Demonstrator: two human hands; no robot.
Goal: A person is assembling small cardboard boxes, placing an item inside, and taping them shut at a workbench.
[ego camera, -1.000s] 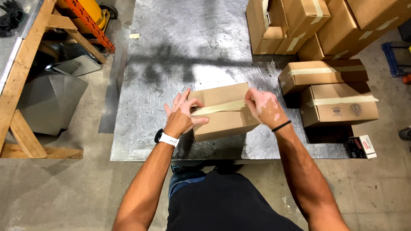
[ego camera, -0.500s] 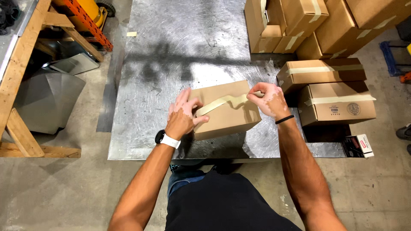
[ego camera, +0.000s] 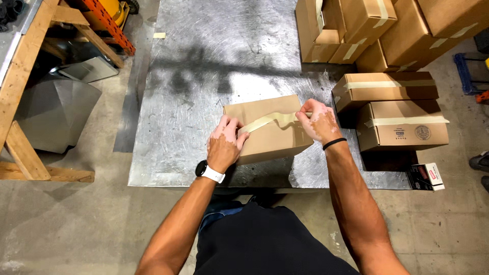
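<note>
Head view: cardboard box (ego camera: 272,133) flat on the metal tabletop (ego camera: 204,76). Left hand (ego camera: 224,143) pressing its near corner, grip open. Right hand (ego camera: 318,121) pinching the tape strip (ego camera: 269,120), lifted off the lid. Likely risk — tape tearing or taking cardboard skin if yanked sideways.

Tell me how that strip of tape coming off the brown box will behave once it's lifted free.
The tape strip probably goes floppy: it already bows and twists between the right hand and the box. It looks thin and light, so it may curl and stick to itself. The left hand presses the box, which suggests the pull could otherwise drag it.
</note>
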